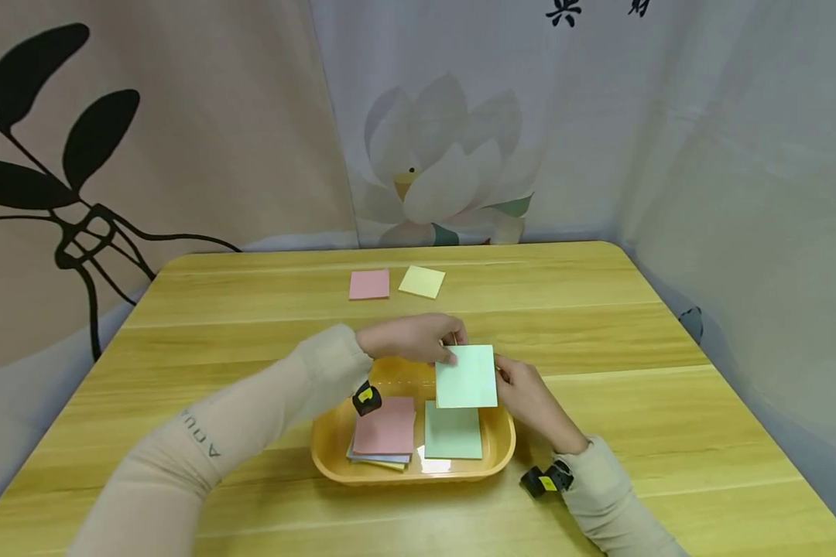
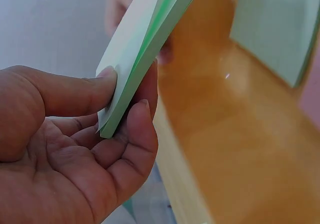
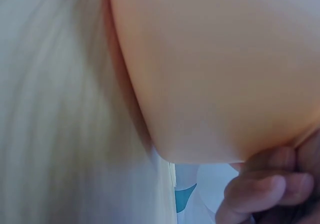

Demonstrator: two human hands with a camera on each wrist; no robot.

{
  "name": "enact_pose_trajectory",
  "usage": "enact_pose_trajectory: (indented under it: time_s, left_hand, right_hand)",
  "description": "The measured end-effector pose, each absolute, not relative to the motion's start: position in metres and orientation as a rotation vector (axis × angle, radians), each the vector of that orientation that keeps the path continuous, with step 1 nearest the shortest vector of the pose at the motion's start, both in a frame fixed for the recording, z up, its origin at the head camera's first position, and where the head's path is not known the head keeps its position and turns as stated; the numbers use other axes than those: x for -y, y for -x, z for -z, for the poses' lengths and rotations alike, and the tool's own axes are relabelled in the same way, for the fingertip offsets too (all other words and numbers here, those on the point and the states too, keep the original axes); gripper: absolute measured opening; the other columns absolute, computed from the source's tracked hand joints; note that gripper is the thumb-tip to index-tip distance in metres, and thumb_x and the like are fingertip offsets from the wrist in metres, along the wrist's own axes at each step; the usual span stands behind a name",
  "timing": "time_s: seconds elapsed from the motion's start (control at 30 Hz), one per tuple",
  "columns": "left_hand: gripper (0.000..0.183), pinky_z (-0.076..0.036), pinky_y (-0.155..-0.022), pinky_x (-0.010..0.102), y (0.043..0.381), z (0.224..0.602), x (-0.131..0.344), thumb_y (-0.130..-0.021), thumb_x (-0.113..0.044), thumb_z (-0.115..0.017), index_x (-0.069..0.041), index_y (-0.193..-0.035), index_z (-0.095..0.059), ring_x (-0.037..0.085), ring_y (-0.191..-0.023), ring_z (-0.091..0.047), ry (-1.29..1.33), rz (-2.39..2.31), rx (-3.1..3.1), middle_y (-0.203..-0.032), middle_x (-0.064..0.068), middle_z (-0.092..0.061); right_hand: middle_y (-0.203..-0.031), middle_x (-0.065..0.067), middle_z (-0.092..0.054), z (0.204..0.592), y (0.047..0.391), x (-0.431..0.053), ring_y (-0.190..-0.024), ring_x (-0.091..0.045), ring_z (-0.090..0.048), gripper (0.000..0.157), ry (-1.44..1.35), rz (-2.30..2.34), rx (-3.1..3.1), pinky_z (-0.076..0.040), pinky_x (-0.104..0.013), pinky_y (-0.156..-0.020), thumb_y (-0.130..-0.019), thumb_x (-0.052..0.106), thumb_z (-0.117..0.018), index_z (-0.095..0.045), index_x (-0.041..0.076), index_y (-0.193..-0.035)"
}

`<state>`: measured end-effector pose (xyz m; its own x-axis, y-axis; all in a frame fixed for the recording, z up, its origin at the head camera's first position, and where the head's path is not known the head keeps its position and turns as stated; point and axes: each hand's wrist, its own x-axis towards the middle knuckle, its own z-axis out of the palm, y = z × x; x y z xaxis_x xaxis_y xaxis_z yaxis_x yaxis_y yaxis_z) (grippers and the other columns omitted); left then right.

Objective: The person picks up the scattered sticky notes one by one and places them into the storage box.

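A pale green sticky-note pad [image 1: 465, 377] is held up over the orange-yellow plastic basket [image 1: 318, 456]. My left hand [image 1: 418, 338] pinches it by its upper left corner, thumb on the near face. The left wrist view shows my left hand [image 2: 75, 139] gripping the pad [image 2: 142, 58], whose layers part slightly at the far end. My right hand [image 1: 532, 398] is at the pad's right edge with fingers curled; I cannot tell whether they grip it. In the right wrist view, curled fingers [image 3: 260, 189] show beside the basket wall [image 3: 210, 73].
Inside the basket, a green pad [image 1: 453, 433] lies on the right and a pink pad [image 1: 383, 427] tops a stack on the left, with blue and yellow edges below. Farther back on the wooden table [image 1: 669, 433] lie another pink pad [image 1: 369, 285] and a yellow pad [image 1: 422, 282].
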<state>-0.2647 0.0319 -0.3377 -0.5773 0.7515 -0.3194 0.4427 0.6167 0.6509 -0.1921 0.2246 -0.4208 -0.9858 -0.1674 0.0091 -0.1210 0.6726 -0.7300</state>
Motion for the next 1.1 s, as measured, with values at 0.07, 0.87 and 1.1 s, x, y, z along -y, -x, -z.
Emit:
enact_pose_trajectory:
  time_s: [0.07,0.87,1.1]
  left_hand:
    - [0.018,-0.05,-0.068,0.023,0.261,0.341,-0.032,-0.093,-0.007,-0.061,-0.003,-0.111,-0.058,0.013,-0.08,-0.058,-0.955,-0.675,-2.251,-0.112,0.014,-0.066]
    - [0.027,-0.048,-0.083,0.028,0.237,0.375,-0.033,-0.089,-0.013,-0.069,-0.004,-0.113,-0.061,0.013,-0.094,-0.057,-0.961,-0.426,-2.305,-0.107,0.006,-0.063]
    - [0.02,-0.044,-0.076,0.026,0.233,0.38,-0.034,-0.088,-0.014,-0.07,-0.005,-0.105,-0.064,0.01,-0.082,-0.049,-0.991,-0.366,-2.37,-0.098,0.001,-0.062]
  right_hand:
    - [-0.059,-0.001,-0.042,0.421,0.192,-0.225,-0.049,-0.011,-0.036,0.033,0.242,1.229,-2.805,-0.033,-0.023,-0.048,-0.102,0.012,-0.043,-0.059,0.001,-0.129]
    - [-0.055,0.003,-0.038,0.421,0.191,-0.225,-0.044,-0.009,-0.03,0.039,0.255,1.261,-2.781,-0.028,-0.021,-0.042,-0.101,0.015,-0.046,-0.051,0.0,-0.137]
    - [-0.055,0.003,-0.038,0.42,0.191,-0.225,-0.045,-0.008,-0.03,0.039,0.269,1.259,-2.784,-0.028,-0.021,-0.042,-0.102,0.016,-0.046,-0.051,0.0,-0.137]
